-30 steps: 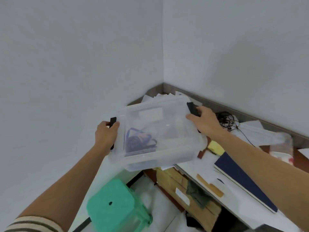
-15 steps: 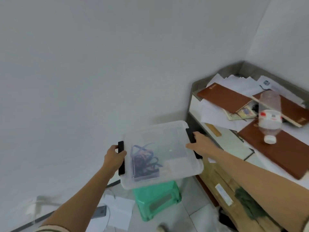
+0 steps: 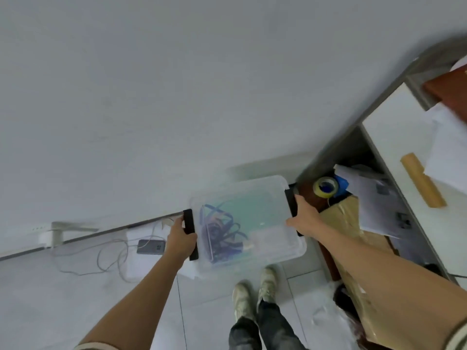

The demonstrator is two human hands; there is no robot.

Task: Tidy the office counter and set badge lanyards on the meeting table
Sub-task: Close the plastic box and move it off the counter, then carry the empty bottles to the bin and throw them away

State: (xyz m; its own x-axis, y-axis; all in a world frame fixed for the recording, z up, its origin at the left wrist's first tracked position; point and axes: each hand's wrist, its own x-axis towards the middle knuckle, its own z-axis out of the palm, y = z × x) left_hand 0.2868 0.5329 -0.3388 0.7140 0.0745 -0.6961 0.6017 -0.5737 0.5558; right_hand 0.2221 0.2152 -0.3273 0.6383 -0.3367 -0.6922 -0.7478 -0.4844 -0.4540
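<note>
Swung down and away from the counter since half a second ago, with one clear box (image 3: 267, 238) now carried low over the floor and two shoes newly in view.

Backed by one pale wall (image 3: 177, 84), with one grey tiled floor (image 3: 75, 299) below it. At right, one white-topped counter (image 3: 394, 137), open underneath, with one big sheet of brown cardboard (image 3: 341, 218) leaning in the gap.

Held level between both hands, lid on. Left hand (image 3: 180, 239) curled round one black latch (image 3: 190, 231) at the box's left end. Right hand (image 3: 304, 219) gripping the second black latch (image 3: 290, 200) at the right end, thumb showing, fingers hidden past the edge. Green stool (image 3: 255, 205), beside the box earlier, now only a green blur seen through the plastic.

Under the counter, loose papers (image 3: 379, 205), too jumbled to count, print too blurred to read. Near the feet, two pale shoes (image 3: 242, 296), side by side on the tiles. On the counter top, one tan cardboard tube (image 3: 420, 183) lying flat.

On the floor by the wall, one dark phone (image 3: 151, 246) with one thin cable (image 3: 108, 258) looping off it. Beneath the counter, one yellowish tape roll (image 3: 325, 186).

Inside the box, towards its left end: one tangle of blue lanyards (image 3: 219, 233), number impossible to count.
</note>
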